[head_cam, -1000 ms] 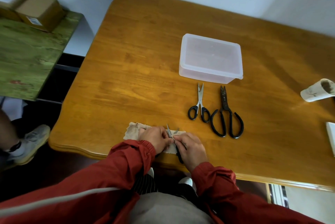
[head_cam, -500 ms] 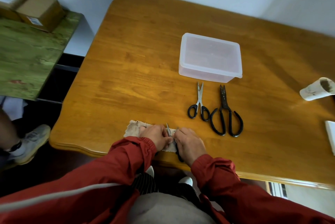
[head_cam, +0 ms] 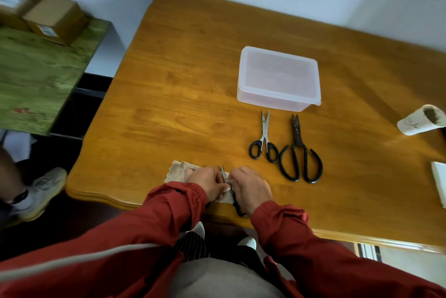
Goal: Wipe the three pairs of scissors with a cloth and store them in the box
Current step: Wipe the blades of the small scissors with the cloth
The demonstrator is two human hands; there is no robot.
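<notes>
Both hands are close together at the near worktop [head_cam: 169, 95] edge. Left hand [head_cam: 205, 183] pinches the cloth [head_cam: 177, 172] against the blades of the held scissors [head_cam: 223, 173]. Right hand [head_cam: 251, 186] is clamped on the handle end, with one black loop poking out by the wrist. Likely one hand steadies while the other rubs; exact finger contact is hidden. The rest of the cloth lies flat on the worktop, probably to pad the blades.

Small scissors [head_cam: 264, 141] and black shears [head_cam: 299, 153] lie side by side, handles touching or nearly so. Their tips point at the box [head_cam: 278, 78] just beyond, so they look staged for wiping and handy for storing. The box lid is on and nothing is stored yet. Step: wiping the first pair, early in the task.
</notes>
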